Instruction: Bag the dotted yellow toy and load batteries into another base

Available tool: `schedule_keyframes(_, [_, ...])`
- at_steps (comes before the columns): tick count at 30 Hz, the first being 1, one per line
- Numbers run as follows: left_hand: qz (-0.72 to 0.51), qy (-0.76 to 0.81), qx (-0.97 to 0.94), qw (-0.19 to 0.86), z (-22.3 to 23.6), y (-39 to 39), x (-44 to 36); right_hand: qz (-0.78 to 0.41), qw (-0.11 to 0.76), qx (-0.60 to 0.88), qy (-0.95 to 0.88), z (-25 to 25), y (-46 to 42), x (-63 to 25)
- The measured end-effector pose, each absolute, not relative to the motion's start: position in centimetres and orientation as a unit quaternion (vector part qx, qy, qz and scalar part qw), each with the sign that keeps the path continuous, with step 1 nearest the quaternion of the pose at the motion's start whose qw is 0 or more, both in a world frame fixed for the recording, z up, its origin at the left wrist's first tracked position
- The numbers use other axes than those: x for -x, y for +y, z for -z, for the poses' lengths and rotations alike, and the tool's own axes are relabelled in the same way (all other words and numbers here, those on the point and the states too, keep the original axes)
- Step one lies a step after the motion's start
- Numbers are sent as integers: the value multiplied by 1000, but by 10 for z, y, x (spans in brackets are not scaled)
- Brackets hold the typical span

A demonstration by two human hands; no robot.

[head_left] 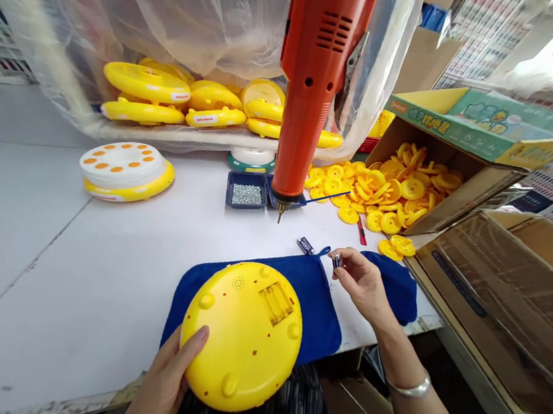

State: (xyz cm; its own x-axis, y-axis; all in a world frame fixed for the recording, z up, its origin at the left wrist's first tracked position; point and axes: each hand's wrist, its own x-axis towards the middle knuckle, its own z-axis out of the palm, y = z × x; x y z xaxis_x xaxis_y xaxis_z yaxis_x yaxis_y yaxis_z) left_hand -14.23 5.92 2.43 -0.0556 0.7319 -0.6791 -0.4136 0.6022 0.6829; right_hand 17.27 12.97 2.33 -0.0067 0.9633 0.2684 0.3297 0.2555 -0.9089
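Yellow plastic fills the near view: a round, glossy toy housing [240, 337] with stubby domed feet, a small speaker grille and a ribbed battery compartment [277, 303] facing up. It sits in the person's left hand [161, 381], the fingers [197, 340] clamped around its edge, and overlaps a soft blue cloth pad [316, 313] on the white counter [28, 217].

The right hand [362, 285] hovers just above the pad, its fingers [350, 264] pinched together on a small battery [336, 261]. Another blue-labelled battery [305, 245] lies on the counter just beyond the pad – a silver bangle [408, 386] circles the right wrist.

Further off, an orange electric screwdriver [299, 122] hangs upright, its bit just above the counter beside a navy tray of screws [246, 194]. Flat yellow discs [383, 196] spill from a cardboard box [461, 182], and a white-and-yellow disc stack [124, 171] rests to the left.
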Motion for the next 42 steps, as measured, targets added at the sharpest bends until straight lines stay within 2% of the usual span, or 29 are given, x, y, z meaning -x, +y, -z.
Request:
schedule_keyframes(2, [-425,582,-154,676,-27,58,141,-366,469,497,-631,-32,123,-166])
schedule_keyframes(5, [-436,581,-169,666,-30,56,139,-405,384,486,-672,-50,113,-155])
schedule_keyframes(8, [-432,581,-178,667,-31,55,139,-384,301,489,-723,-67,110,-147])
schedule_keyframes(14, [-415,559,-230,680,-33,56,140,-373,218,487,-759,-74,119,-134])
schedule_keyframes(20, [-407,552,-239,687,-30,55,141,-357,191,476,-781,-71,132,-120])
schedule_keyframes(26, [-406,544,-248,691,-27,56,142,-353,125,459,-806,-70,146,-111])
schedule_keyframes(29, [-407,544,-249,690,-30,55,141,-365,129,450,-804,-62,151,-110])
schedule_keyframes(42, [-411,548,-247,685,-30,55,140,-376,251,481,-751,-25,128,-110])
